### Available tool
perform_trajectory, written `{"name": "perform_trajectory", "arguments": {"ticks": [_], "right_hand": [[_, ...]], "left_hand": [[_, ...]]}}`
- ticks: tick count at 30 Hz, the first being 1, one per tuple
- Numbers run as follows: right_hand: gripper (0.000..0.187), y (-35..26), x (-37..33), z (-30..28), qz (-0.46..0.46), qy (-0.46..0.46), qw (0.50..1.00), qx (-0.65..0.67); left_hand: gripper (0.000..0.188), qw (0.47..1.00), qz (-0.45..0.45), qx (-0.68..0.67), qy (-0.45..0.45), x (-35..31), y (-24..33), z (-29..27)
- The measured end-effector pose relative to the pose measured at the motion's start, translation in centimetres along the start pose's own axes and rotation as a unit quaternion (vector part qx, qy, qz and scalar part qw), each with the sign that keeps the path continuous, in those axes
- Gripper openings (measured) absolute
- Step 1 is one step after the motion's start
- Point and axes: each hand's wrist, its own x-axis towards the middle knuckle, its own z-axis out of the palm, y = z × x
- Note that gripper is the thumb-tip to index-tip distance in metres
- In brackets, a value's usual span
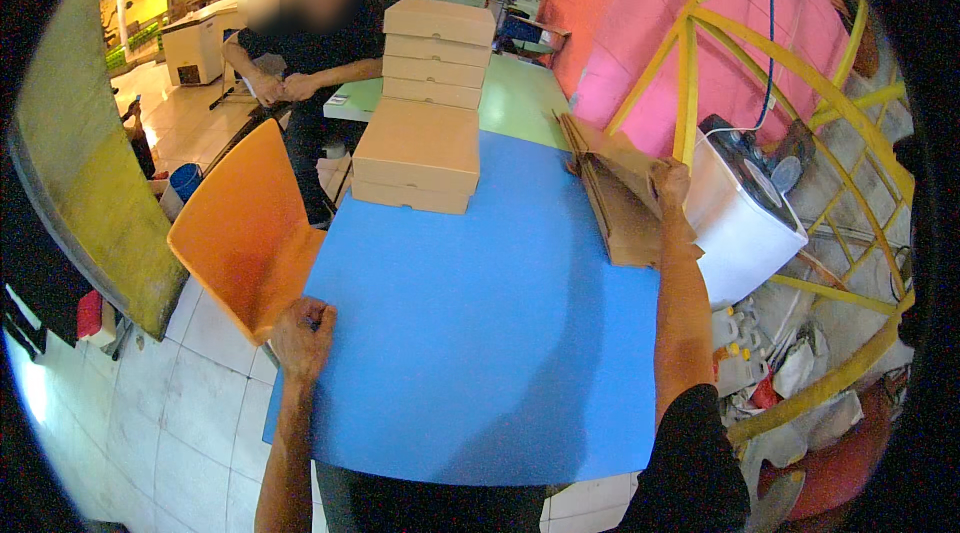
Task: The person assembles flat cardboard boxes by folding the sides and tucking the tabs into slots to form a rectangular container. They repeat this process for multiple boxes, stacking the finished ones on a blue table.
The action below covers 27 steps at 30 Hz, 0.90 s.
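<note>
My right hand (670,183) is closed on the upper edge of a flat brown cardboard sheet (628,165), which lifts at a tilt from a small pile of flat cardboard (622,223) at the table's right edge. My left hand (303,338) is curled closed by the left edge of the blue table (450,343). Something small and dark shows between its fingers, too unclear to name. Farther back on the table sits a closed brown cardboard box (415,155). Behind it rises a stack of several similar boxes (436,53).
An orange chair (250,233) stands against the table's left side. A person in dark clothes (310,43) sits beyond it, hands together. Along the right are a white tub-like appliance (745,223) and yellow metal bars (686,93). A green tabletop (520,103) adjoins the far end.
</note>
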Motion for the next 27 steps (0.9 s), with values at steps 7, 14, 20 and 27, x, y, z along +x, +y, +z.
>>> {"name": "perform_trajectory", "arguments": {"ticks": [7, 14, 20, 27], "right_hand": [[0.027, -0.9, 1.1, -2.2, 0.029, 0.094, 0.987, 0.127], [0.027, -2.7, 1.6, -6.3, -0.092, 0.233, 0.950, 0.184], [0.025, -5.2, -3.7, -15.1, -0.162, 0.206, 0.929, 0.263], [0.029, 3.7, -22.1, -32.2, -0.017, 0.119, 0.942, 0.314]], "left_hand": [[0.016, 1.000, 0.010, 0.014, 0.010, -0.1, 0.3, 0.0], [0.017, 0.999, 0.015, 0.040, 0.000, 0.0, 0.7, -0.2], [0.016, 1.000, 0.019, 0.019, 0.008, -0.1, 0.5, 0.0], [0.020, 1.000, -0.002, 0.002, 0.001, -0.2, -0.1, 0.3]]}}
